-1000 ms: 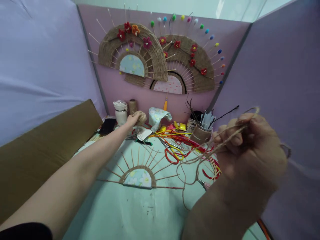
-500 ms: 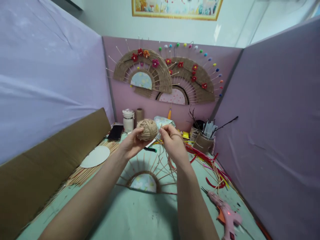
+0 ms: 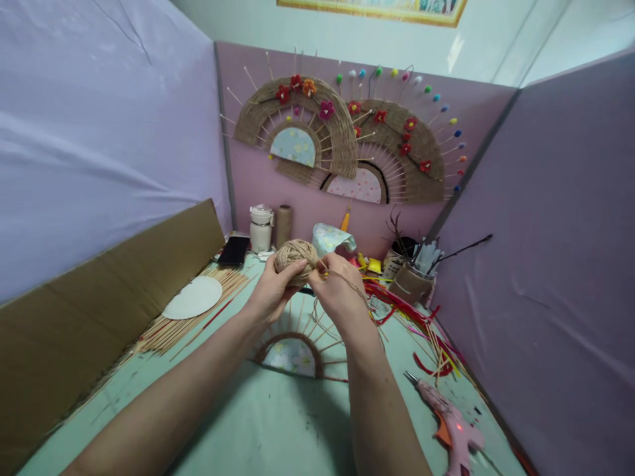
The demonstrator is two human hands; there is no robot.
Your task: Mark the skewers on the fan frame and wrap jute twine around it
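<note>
My left hand [image 3: 275, 287] is closed round a ball of twine [image 3: 297, 256], with the thumb across its front. At the ball's right side, the fingers of my right hand [image 3: 337, 284] pinch the twine strand, and a loose length [image 3: 364, 299] runs over the back of that hand. Below both hands a half-round frame [image 3: 292, 357] lies on the table. It has a pale blue flowered centre, a brown twine rim and thin sticks fanning outward. The right hand and forearm hide part of its right side.
A pink glue gun [image 3: 451, 423] with a red light lies at right. Thin sticks [image 3: 218, 301] and a white oval [image 3: 193, 297] lie left, beside a cardboard strip [image 3: 124, 297]. A jar [image 3: 261, 228], a phone [image 3: 234, 251] and a holder [image 3: 413, 281] stand or lie behind. Finished fans [image 3: 342, 145] hang on the back panel.
My right hand has come in against the ball, and the left thumb now lies across its front. The view has tilted down and shifted slightly left.
</note>
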